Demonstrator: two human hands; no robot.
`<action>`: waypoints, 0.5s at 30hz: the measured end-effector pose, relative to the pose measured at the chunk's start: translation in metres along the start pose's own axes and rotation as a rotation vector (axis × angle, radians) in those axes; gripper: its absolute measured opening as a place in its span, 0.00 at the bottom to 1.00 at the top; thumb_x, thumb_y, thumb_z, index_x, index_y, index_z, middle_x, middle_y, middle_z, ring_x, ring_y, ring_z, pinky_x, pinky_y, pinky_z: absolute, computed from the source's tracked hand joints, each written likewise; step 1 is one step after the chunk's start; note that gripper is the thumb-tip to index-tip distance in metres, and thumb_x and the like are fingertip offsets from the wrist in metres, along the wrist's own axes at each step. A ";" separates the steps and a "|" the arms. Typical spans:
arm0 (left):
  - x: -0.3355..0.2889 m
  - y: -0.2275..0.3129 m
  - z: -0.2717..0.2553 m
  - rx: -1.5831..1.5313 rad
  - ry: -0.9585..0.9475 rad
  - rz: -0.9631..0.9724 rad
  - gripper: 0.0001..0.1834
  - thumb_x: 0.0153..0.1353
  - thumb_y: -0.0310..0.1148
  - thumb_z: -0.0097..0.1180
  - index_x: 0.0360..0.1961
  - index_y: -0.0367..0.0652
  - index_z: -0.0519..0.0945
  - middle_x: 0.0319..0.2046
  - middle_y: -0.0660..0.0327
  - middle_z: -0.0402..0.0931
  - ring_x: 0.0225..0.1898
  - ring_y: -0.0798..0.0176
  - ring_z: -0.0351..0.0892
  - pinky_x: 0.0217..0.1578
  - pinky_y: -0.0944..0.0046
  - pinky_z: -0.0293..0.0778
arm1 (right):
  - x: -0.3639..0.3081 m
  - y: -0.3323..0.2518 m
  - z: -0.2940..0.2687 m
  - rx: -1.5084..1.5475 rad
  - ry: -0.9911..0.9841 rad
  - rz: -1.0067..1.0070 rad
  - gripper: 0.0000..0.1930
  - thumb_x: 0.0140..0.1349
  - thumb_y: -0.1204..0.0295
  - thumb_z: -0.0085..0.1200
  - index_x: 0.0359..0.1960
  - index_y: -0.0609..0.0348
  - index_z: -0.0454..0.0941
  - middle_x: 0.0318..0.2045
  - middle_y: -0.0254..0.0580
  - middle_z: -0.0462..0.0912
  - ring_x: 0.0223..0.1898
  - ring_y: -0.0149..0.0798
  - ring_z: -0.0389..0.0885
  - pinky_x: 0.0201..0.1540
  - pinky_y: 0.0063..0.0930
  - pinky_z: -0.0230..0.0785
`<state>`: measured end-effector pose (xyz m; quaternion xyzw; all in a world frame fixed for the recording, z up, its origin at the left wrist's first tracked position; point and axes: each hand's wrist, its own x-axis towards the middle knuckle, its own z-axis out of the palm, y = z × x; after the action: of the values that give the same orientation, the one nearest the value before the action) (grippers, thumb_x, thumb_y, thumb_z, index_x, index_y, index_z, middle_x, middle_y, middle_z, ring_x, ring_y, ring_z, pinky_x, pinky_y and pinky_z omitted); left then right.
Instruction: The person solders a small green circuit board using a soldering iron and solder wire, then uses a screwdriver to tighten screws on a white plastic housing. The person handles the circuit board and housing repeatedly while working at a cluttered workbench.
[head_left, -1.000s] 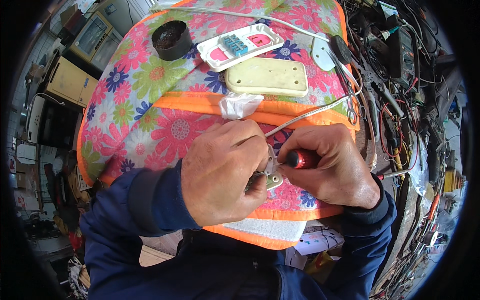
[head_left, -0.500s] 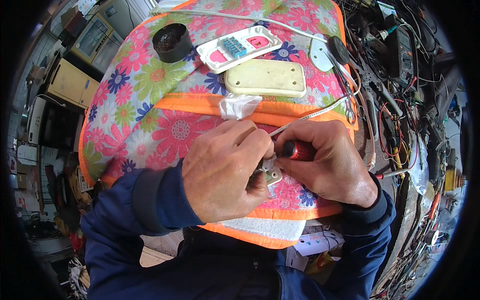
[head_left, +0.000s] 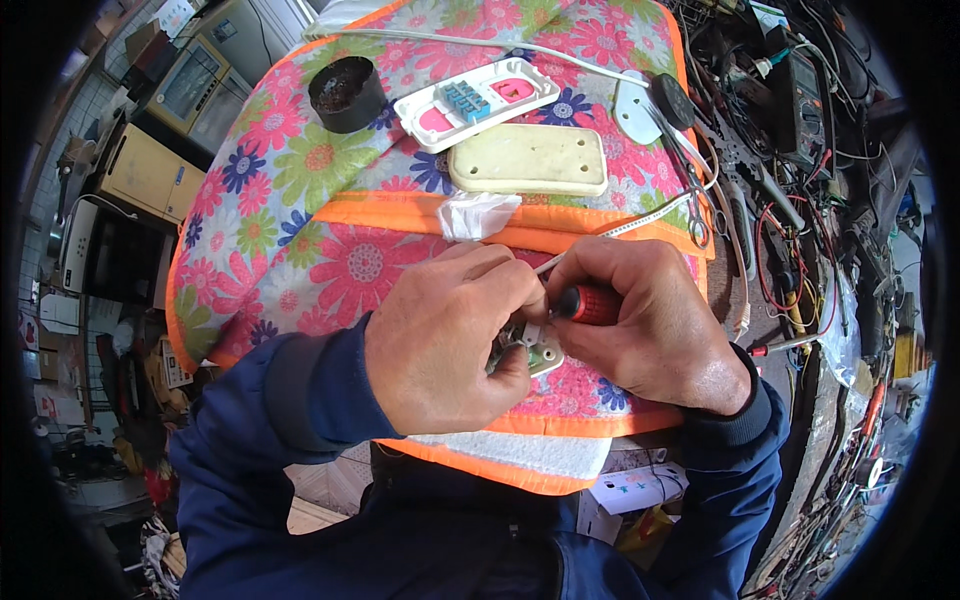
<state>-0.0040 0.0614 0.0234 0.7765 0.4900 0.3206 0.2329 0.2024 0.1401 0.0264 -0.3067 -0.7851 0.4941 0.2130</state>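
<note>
Handle [head_left: 598, 306], red with a black end, is held tight in the right grip [head_left: 650, 330]; its tip can't be made out. Right beside that, the small pale casing [head_left: 547, 362] is pinched by the left grip [head_left: 445, 345], mostly hidden under the fingers, over a flowery cloth [head_left: 360, 258]. A white cord [head_left: 625, 228] can be seen running off from between the two, up and right to near some scissors [head_left: 698, 230]. Further out, a crumpled tissue [head_left: 478, 214] is parked on the orange trim, then a yellowish cover [head_left: 528, 160], then a white shell [head_left: 432, 140] with blue blocks [head_left: 465, 101] set in it. A black cup [head_left: 352, 118] is placed left of those. Way off right, loads of wires and tools are piled up, a meter [head_left: 803, 105] included.
</note>
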 end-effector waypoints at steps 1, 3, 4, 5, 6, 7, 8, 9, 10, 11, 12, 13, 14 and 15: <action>-0.001 0.001 0.001 0.020 0.006 -0.005 0.15 0.43 0.18 0.66 0.35 0.39 0.78 0.31 0.53 0.79 0.36 0.45 0.81 0.38 0.50 0.77 | 0.000 0.004 0.000 0.010 -0.010 -0.022 0.08 0.53 0.80 0.69 0.34 0.65 0.83 0.21 0.46 0.82 0.23 0.38 0.81 0.29 0.34 0.71; -0.002 0.003 0.001 0.062 0.021 -0.005 0.15 0.43 0.18 0.65 0.35 0.39 0.78 0.31 0.53 0.79 0.37 0.45 0.81 0.38 0.50 0.77 | 0.001 0.006 -0.001 0.020 -0.031 -0.038 0.08 0.53 0.80 0.70 0.34 0.65 0.83 0.21 0.46 0.82 0.23 0.37 0.81 0.30 0.34 0.72; -0.002 0.003 0.002 0.078 0.027 0.005 0.15 0.43 0.18 0.65 0.35 0.39 0.78 0.31 0.53 0.79 0.37 0.45 0.81 0.38 0.50 0.77 | 0.001 0.005 -0.002 0.017 -0.038 -0.027 0.09 0.53 0.80 0.70 0.34 0.65 0.83 0.21 0.46 0.82 0.23 0.37 0.81 0.30 0.34 0.72; -0.002 0.002 0.003 0.094 0.032 0.014 0.15 0.43 0.18 0.65 0.35 0.39 0.78 0.31 0.53 0.79 0.37 0.45 0.81 0.38 0.50 0.77 | 0.000 0.004 -0.003 0.015 -0.046 -0.016 0.09 0.53 0.80 0.70 0.34 0.65 0.83 0.21 0.46 0.82 0.23 0.36 0.81 0.30 0.33 0.72; -0.002 0.002 0.003 0.098 0.037 0.020 0.15 0.43 0.18 0.65 0.35 0.39 0.78 0.31 0.53 0.79 0.36 0.45 0.81 0.38 0.50 0.77 | -0.001 0.005 -0.002 0.008 -0.024 -0.021 0.09 0.53 0.80 0.70 0.34 0.65 0.83 0.21 0.45 0.82 0.23 0.35 0.80 0.29 0.33 0.72; -0.001 0.002 0.003 0.102 0.043 0.025 0.15 0.43 0.19 0.64 0.35 0.39 0.78 0.31 0.53 0.79 0.36 0.45 0.81 0.37 0.50 0.77 | -0.001 0.006 -0.001 0.002 -0.003 -0.028 0.09 0.53 0.80 0.70 0.34 0.65 0.83 0.21 0.45 0.82 0.23 0.35 0.80 0.29 0.33 0.71; -0.001 0.002 0.003 0.107 0.049 0.030 0.15 0.44 0.19 0.64 0.35 0.39 0.78 0.31 0.53 0.79 0.36 0.45 0.81 0.37 0.50 0.77 | -0.002 0.006 0.000 -0.005 0.017 -0.034 0.09 0.53 0.80 0.70 0.34 0.66 0.82 0.21 0.45 0.81 0.23 0.34 0.80 0.29 0.33 0.71; -0.001 0.002 0.003 0.104 0.044 0.032 0.15 0.44 0.19 0.64 0.35 0.39 0.78 0.31 0.53 0.79 0.36 0.45 0.81 0.37 0.50 0.77 | -0.002 0.003 -0.001 -0.024 -0.011 0.007 0.09 0.55 0.80 0.71 0.36 0.65 0.83 0.25 0.41 0.83 0.28 0.30 0.80 0.33 0.30 0.72; 0.000 0.002 0.002 0.103 0.039 0.035 0.15 0.44 0.19 0.64 0.35 0.39 0.78 0.31 0.53 0.79 0.35 0.45 0.81 0.37 0.50 0.77 | -0.003 0.000 -0.003 -0.043 -0.040 0.045 0.10 0.58 0.80 0.72 0.38 0.65 0.84 0.30 0.37 0.85 0.32 0.26 0.80 0.36 0.26 0.73; 0.000 0.003 0.001 0.103 0.034 0.037 0.15 0.44 0.19 0.64 0.35 0.39 0.78 0.31 0.53 0.79 0.35 0.45 0.81 0.37 0.50 0.77 | -0.003 -0.002 -0.005 -0.062 -0.068 0.084 0.10 0.60 0.80 0.73 0.41 0.65 0.85 0.35 0.34 0.87 0.36 0.22 0.80 0.40 0.22 0.74; 0.000 0.003 0.000 0.099 0.026 0.030 0.15 0.44 0.19 0.64 0.35 0.38 0.78 0.31 0.52 0.79 0.35 0.45 0.82 0.36 0.50 0.77 | -0.003 -0.003 -0.005 -0.050 -0.063 0.100 0.10 0.60 0.80 0.73 0.40 0.65 0.85 0.34 0.33 0.87 0.36 0.22 0.79 0.40 0.22 0.74; 0.000 0.003 0.000 0.096 0.018 0.023 0.15 0.44 0.19 0.64 0.36 0.38 0.78 0.31 0.52 0.79 0.34 0.45 0.82 0.36 0.50 0.77 | -0.002 -0.004 -0.005 -0.038 -0.058 0.116 0.10 0.59 0.80 0.73 0.40 0.65 0.85 0.33 0.33 0.87 0.35 0.22 0.79 0.40 0.22 0.74; 0.000 0.003 0.000 0.092 0.010 0.016 0.15 0.45 0.19 0.64 0.36 0.38 0.78 0.31 0.52 0.78 0.34 0.45 0.82 0.35 0.50 0.77 | -0.002 -0.005 -0.005 -0.026 -0.054 0.132 0.10 0.59 0.80 0.73 0.40 0.65 0.85 0.32 0.33 0.86 0.35 0.22 0.79 0.39 0.22 0.74; 0.001 0.004 -0.001 0.081 0.010 0.008 0.15 0.45 0.19 0.64 0.36 0.38 0.78 0.31 0.51 0.78 0.34 0.45 0.82 0.35 0.51 0.77 | -0.003 -0.005 -0.005 -0.033 -0.042 0.113 0.11 0.58 0.81 0.73 0.40 0.65 0.85 0.32 0.33 0.86 0.34 0.22 0.79 0.39 0.23 0.74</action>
<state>-0.0017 0.0610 0.0269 0.7856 0.5007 0.3051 0.1976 0.2060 0.1399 0.0327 -0.3433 -0.7790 0.4987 0.1631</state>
